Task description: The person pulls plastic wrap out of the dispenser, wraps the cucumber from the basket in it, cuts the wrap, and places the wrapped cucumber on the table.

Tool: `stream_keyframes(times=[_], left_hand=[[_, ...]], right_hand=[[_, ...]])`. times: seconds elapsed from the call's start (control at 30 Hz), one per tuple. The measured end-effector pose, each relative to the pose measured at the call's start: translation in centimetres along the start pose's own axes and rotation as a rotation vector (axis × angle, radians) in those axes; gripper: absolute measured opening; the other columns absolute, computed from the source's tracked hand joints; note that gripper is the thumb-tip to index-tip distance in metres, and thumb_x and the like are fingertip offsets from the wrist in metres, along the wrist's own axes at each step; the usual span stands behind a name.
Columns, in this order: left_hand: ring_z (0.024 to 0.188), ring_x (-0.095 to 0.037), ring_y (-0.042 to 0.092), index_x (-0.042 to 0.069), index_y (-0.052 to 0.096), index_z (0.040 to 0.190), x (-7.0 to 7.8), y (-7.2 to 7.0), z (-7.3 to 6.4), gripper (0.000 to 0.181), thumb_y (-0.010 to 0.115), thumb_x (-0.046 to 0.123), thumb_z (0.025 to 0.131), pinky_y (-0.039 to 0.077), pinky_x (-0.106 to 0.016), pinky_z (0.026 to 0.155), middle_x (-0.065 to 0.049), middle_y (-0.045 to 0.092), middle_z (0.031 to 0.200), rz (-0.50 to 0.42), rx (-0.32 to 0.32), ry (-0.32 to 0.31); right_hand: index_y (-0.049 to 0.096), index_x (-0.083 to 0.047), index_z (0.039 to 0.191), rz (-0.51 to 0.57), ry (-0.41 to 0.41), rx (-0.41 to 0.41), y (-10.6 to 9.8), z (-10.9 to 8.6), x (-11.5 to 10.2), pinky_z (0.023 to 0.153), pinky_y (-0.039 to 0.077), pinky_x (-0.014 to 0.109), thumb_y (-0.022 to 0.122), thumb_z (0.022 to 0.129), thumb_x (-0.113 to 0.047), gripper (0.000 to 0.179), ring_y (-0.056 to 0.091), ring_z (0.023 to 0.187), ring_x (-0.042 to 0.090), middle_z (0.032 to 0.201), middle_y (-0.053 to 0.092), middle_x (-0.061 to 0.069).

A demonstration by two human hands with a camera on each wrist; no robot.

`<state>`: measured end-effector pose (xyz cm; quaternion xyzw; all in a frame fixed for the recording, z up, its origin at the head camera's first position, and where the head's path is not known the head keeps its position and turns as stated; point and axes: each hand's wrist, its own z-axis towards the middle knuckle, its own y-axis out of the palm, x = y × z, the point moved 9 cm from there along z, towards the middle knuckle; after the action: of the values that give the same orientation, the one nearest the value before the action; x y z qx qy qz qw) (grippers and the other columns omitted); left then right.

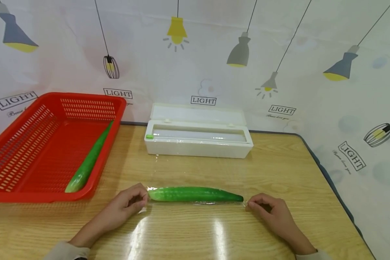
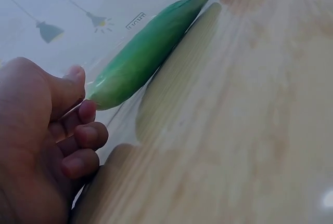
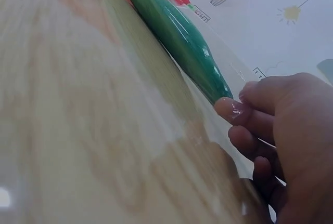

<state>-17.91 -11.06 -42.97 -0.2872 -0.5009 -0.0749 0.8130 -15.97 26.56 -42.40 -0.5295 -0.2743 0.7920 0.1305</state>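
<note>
A long green cucumber (image 1: 195,194), pale at its left end and dark at its right tip, lies sideways in front of the person. Clear plastic wrap (image 1: 204,203) covers it and stretches past both ends. At the pale end, the left hand (image 1: 131,200) pinches the wrap between thumb and fingers. The right hand (image 1: 273,213) pinches the wrap just beyond the dark tip. In the left wrist view, thumb and curled fingers (image 2: 86,135) sit right at the cucumber's pale end. A strip of film glints on the right fingertips (image 3: 237,110) in the right wrist view.
Behind the cucumber stands a white wrap dispenser (image 1: 198,148), lid raised, a film roll inside and a green slider at its left. On the left, a red plastic basket (image 1: 105,159) holds another cucumber (image 1: 89,162). A lamp-patterned backdrop (image 1: 195,61) borders the wooden table (image 1: 279,162).
</note>
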Motion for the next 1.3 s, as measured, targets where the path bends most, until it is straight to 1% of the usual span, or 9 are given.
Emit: stream_keyframes(times=[0.23, 0.43, 0.53, 0.7, 0.83, 0.9, 1.0, 1.17, 1.3], left_hand=[[0.078, -0.010, 0.049, 0.008, 0.054, 0.091, -0.1, 0.1, 0.0, 0.009, 0.053, -0.001, 0.095, 0.041, -0.026, 0.064, -0.005, 0.053, 0.082, -0.020, -0.002, -0.067], [0.060, -0.004, 0.042, 0.007, 0.048, 0.093, 0.0, 0.9, 0.0, 0.009, 0.046, 0.002, 0.100, 0.038, -0.024, 0.053, 0.001, 0.043, 0.065, -0.007, -0.046, -0.084], [0.057, -0.003, 0.040, 0.007, 0.047, 0.093, 0.1, 1.0, 0.1, 0.010, 0.044, 0.002, 0.100, 0.037, -0.024, 0.051, 0.002, 0.041, 0.062, -0.003, -0.048, -0.082], [0.059, -0.001, 0.040, 0.013, 0.048, 0.093, 0.6, 0.5, 0.3, 0.014, 0.049, -0.001, 0.097, 0.038, -0.022, 0.053, 0.010, 0.041, 0.065, 0.111, 0.039, -0.037], [0.067, -0.003, 0.042, 0.015, 0.048, 0.089, 1.1, 0.1, 0.5, 0.026, 0.058, -0.009, 0.089, 0.038, -0.020, 0.057, 0.010, 0.041, 0.074, 0.244, 0.143, 0.061], [0.071, -0.005, 0.042, 0.013, 0.048, 0.087, 1.4, 0.0, 0.5, 0.029, 0.059, -0.014, 0.085, 0.037, -0.020, 0.059, 0.007, 0.042, 0.079, 0.264, 0.184, 0.100], [0.074, -0.008, 0.041, 0.012, 0.048, 0.086, 1.5, -0.2, 0.6, 0.031, 0.060, -0.017, 0.083, 0.037, -0.021, 0.060, 0.002, 0.042, 0.086, 0.265, 0.221, 0.118], [0.077, -0.011, 0.047, 0.013, 0.050, 0.087, 1.3, -0.6, 0.6, 0.029, 0.060, -0.013, 0.085, 0.041, -0.023, 0.059, -0.006, 0.053, 0.102, 0.201, 0.244, 0.097], [0.070, -0.010, 0.049, 0.016, 0.055, 0.090, 1.2, -0.9, 0.7, 0.024, 0.061, -0.007, 0.088, 0.041, -0.023, 0.055, -0.001, 0.060, 0.100, 0.151, 0.262, 0.067]], right_hand=[[0.068, -0.017, 0.093, 0.005, 0.058, 0.024, 0.2, 0.2, 0.9, 0.062, 0.051, 0.025, 0.062, 0.094, -0.011, 0.009, 0.064, 0.070, 0.013, 0.081, 0.068, -0.006], [0.066, -0.012, 0.093, -0.023, 0.080, 0.027, 0.3, 0.4, 0.3, 0.059, 0.049, 0.025, 0.061, 0.094, -0.007, 0.008, 0.062, 0.066, 0.014, 0.077, 0.068, -0.004], [0.066, -0.007, 0.091, -0.022, 0.078, 0.034, 0.2, 0.6, -0.7, 0.058, 0.049, 0.025, 0.061, 0.093, -0.003, 0.007, 0.062, 0.064, 0.016, 0.075, 0.068, -0.001], [0.066, -0.004, 0.090, -0.018, 0.081, 0.033, 0.1, 0.9, -2.3, 0.058, 0.049, 0.025, 0.060, 0.093, -0.002, 0.006, 0.062, 0.064, 0.018, 0.075, 0.068, 0.002], [0.066, -0.004, 0.089, -0.015, 0.091, 0.032, 0.1, 1.0, -2.6, 0.058, 0.049, 0.025, 0.060, 0.093, -0.003, 0.006, 0.063, 0.064, 0.018, 0.075, 0.069, 0.002], [0.066, -0.004, 0.089, -0.017, 0.089, 0.034, 0.1, 1.0, -2.6, 0.057, 0.050, 0.025, 0.061, 0.093, -0.002, 0.006, 0.063, 0.064, 0.018, 0.076, 0.069, 0.002], [0.066, -0.003, 0.090, -0.018, 0.087, 0.037, 0.1, 1.0, -2.7, 0.057, 0.050, 0.025, 0.060, 0.093, -0.001, 0.007, 0.064, 0.064, 0.018, 0.076, 0.069, 0.003], [0.066, -0.004, 0.090, -0.022, 0.105, 0.038, 0.1, 1.0, -1.9, 0.057, 0.049, 0.025, 0.061, 0.093, -0.002, 0.006, 0.062, 0.064, 0.018, 0.077, 0.069, 0.004], [0.066, -0.010, 0.090, -0.030, 0.122, 0.034, 0.3, 0.7, 0.0, 0.058, 0.049, 0.025, 0.062, 0.093, -0.007, 0.006, 0.061, 0.065, 0.016, 0.079, 0.069, 0.001]])
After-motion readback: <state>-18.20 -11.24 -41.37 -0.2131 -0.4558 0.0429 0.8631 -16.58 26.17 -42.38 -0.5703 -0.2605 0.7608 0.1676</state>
